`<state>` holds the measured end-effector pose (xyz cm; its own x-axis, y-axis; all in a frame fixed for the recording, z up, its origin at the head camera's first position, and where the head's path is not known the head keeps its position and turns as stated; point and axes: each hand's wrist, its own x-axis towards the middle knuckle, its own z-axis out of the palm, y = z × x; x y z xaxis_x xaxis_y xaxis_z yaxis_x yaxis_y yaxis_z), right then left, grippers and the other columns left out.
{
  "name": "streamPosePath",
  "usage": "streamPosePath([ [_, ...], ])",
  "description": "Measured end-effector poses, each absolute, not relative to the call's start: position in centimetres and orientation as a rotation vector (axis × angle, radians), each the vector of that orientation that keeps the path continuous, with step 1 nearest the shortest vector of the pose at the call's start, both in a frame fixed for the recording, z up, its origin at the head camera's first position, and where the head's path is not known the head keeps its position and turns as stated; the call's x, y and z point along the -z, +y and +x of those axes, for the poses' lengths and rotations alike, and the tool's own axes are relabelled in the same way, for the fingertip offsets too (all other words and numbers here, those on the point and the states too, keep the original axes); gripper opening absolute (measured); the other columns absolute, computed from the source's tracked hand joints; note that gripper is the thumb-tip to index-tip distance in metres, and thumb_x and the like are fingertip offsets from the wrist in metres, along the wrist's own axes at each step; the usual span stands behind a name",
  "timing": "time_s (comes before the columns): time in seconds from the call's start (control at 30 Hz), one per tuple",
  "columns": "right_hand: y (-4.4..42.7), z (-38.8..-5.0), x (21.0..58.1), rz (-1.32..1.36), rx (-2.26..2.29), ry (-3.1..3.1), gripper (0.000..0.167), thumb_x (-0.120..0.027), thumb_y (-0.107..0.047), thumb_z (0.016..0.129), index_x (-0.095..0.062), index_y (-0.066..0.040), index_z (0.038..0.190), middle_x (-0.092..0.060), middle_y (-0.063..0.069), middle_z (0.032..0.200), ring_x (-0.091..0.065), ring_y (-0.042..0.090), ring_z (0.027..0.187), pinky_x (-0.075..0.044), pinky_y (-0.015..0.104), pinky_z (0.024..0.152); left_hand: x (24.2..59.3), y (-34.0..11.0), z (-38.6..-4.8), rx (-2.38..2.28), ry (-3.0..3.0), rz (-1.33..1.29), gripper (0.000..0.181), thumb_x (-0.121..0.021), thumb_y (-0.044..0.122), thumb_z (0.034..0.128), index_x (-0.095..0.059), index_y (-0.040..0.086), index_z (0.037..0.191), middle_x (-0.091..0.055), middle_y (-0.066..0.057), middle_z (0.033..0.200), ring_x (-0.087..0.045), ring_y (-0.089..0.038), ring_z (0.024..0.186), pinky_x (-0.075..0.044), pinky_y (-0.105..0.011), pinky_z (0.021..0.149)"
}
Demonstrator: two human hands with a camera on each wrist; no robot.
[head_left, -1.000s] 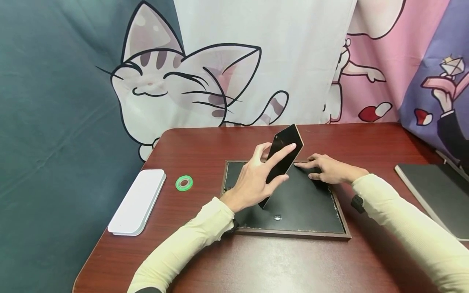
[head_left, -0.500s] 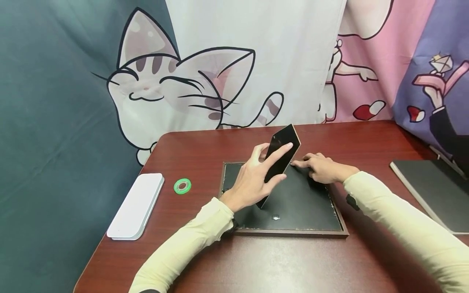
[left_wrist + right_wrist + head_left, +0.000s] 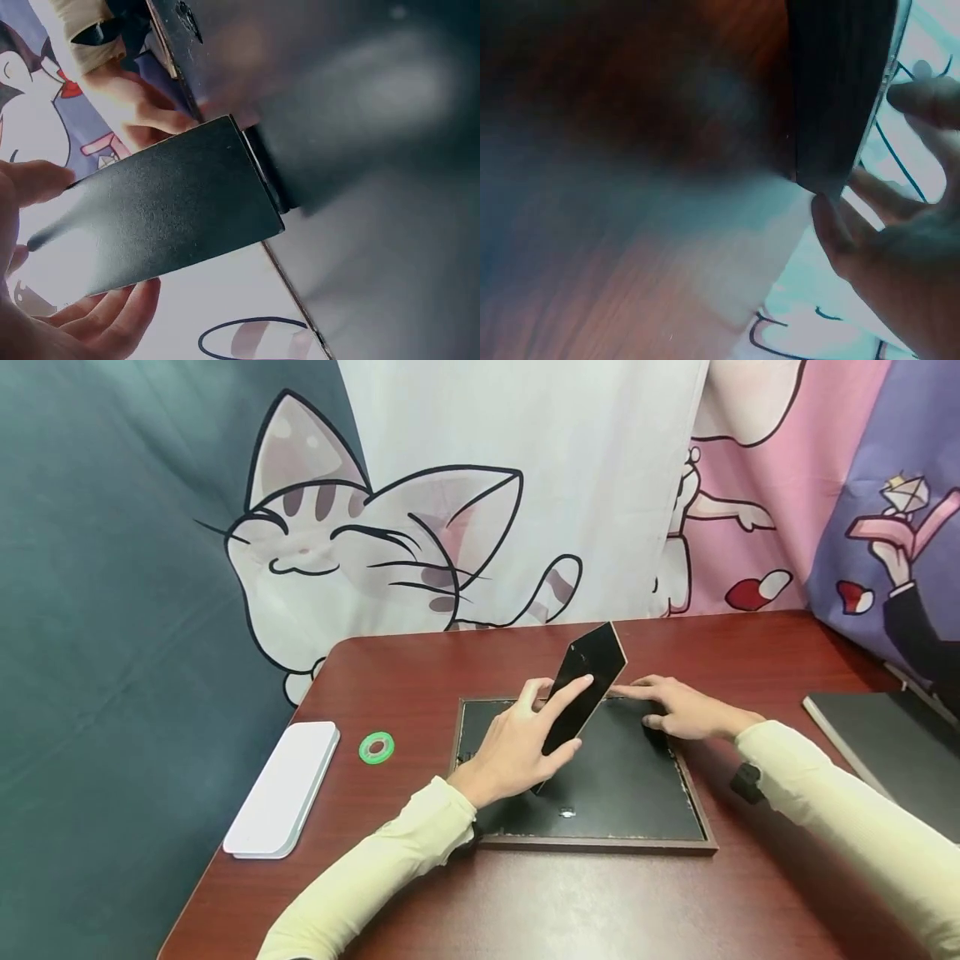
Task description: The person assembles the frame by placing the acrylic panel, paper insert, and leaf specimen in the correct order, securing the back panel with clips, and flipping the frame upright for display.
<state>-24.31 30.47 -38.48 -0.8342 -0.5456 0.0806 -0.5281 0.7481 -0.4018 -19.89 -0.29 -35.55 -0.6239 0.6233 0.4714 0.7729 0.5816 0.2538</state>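
A picture frame lies face down on the table, its black backing upward. My left hand holds the frame's black easel stand, which is raised and tilted above the backing. In the left wrist view the thumb and fingers lie along opposite edges of the stand. My right hand is at the far right corner of the frame, its index finger stretched along the far edge. In the right wrist view fingertips touch the frame's dark side near a corner.
A white flat case and a green ring-shaped roll of tape lie on the left of the reddish-brown table. At the right edge lies a dark flat board with a pale edge. A printed curtain hangs behind.
The right hand's fingers have shifted slightly along the frame's far corner. My left hand still holds the raised stand at nearly the same tilt. The head view has moved a little.
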Motion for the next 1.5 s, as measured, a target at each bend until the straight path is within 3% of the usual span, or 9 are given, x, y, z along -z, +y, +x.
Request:
streamPosePath([
  [0.23,32.8,-22.7,36.1,-0.694,0.783,3.141,0.06,-0.067,0.001,0.088,-0.053,-0.009,0.145,-0.056,0.023,0.132,-0.054,0.034,0.114,-0.044,0.05,0.09,34.1,-0.3,-20.1,0.444,-2.79,-1.242,0.096,-0.073,0.032,0.0902,-0.007,0.038,0.161,-0.054,-0.009,0.126,-0.056,-0.014,0.058,-0.045,-0.023,0.051],
  [0.5,33.7,-22.1,35.0,-0.537,1.003,3.3,0.046,-0.066,-0.001,0.09,-0.06,-0.006,0.136,-0.063,0.017,0.122,-0.047,-0.012,0.096,-0.041,0.011,0.073,34.4,0.5,-21.0,0.271,-3.107,-1.339,0.063,-0.066,0.04,0.0942,-0.041,0.033,0.151,-0.057,-0.005,0.138,-0.066,-0.024,0.109,-0.053,-0.039,0.093],
  [0.6,33.5,-22.1,35.2,-0.519,1.064,3.309,0.043,-0.066,0.0,0.09,-0.062,-0.004,0.132,-0.065,0.017,0.118,-0.04,-0.024,0.093,-0.039,0.009,0.071,34.8,0.6,-21.1,0.206,-3.134,-1.384,0.051,-0.065,0.04,0.0954,-0.052,0.032,0.144,-0.058,-0.004,0.137,-0.062,-0.024,0.119,-0.053,-0.04,0.096],
  [0.73,33.0,-22.2,35.2,-0.498,1.096,3.292,0.041,-0.065,0.0,0.091,-0.062,-0.005,0.132,-0.065,0.016,0.118,-0.04,-0.026,0.093,-0.038,0.008,0.072,34.9,0.2,-21.0,0.173,-3.123,-1.396,0.05,-0.064,0.038,0.0956,-0.053,0.033,0.144,-0.06,-0.002,0.134,-0.061,-0.02,0.119,-0.053,-0.038,0.095],
  [0.87,32.0,-22.3,35.0,-0.576,1.083,3.304,0.039,-0.066,0.0,0.09,-0.065,-0.006,0.129,-0.067,0.015,0.117,-0.049,-0.017,0.088,-0.04,0.008,0.071,34.8,-0.6,-20.8,0.096,-3.115,-1.4,0.052,-0.063,0.04,0.0956,-0.051,0.034,0.146,-0.061,0.0,0.135,-0.061,-0.02,0.122,-0.052,-0.039,0.097],
  [1.0,29.4,-21.9,34.8,-0.859,0.923,3.322,0.04,-0.071,0.002,0.084,-0.068,-0.008,0.123,-0.069,0.012,0.113,-0.06,0.013,0.093,-0.044,0.027,0.082,34.8,-3.1,-20.5,0.07,-3.115,-1.369,0.049,-0.063,0.04,0.0958,-0.055,0.032,0.143,-0.064,0.0,0.134,-0.061,-0.022,0.123,-0.051,-0.041,0.099],
  [1.1,27.0,-21.5,34.6,-1.14,0.782,3.249,0.041,-0.075,0.002,0.08,-0.07,-0.011,0.119,-0.069,0.01,0.111,-0.055,0.027,0.105,-0.04,0.043,0.088,34.8,-5.9,-20.3,0.148,-3.11,-1.315,0.046,-0.063,0.038,0.0958,-0.059,0.027,0.14,-0.065,-0.001,0.133,-0.061,-0.024,0.121,-0.05,-0.043,0.101],
  [1.23,24.2,-21.1,34.9,-1.332,0.668,3.075,0.039,-0.079,-0.002,0.078,-0.074,-0.014,0.115,-0.067,0.01,0.115,-0.048,0.03,0.115,-0.041,0.048,0.095,35.0,-9.9,-20.2,0.346,-3.089,-1.188,0.042,-0.064,0.033,0.0948,-0.063,0.02,0.135,-0.065,-0.005,0.13,-0.061,-0.025,0.119,-0.048,-0.046,0.101],
  [1.5,20.9,-21.5,36.5,-1.305,0.514,2.825,0.048,-0.087,-0.01,0.073,-0.075,-0.027,0.116,-0.064,0.012,0.131,-0.04,0.043,0.134,-0.037,0.065,0.1,35.9,-15.4,-20.2,0.651,-3.136,-1.018,0.043,-0.066,0.026,0.0954,-0.06,0.013,0.136,-0.063,-0.01,0.131,-0.064,-0.029,0.116,-0.051,-0.045,0.098],
])
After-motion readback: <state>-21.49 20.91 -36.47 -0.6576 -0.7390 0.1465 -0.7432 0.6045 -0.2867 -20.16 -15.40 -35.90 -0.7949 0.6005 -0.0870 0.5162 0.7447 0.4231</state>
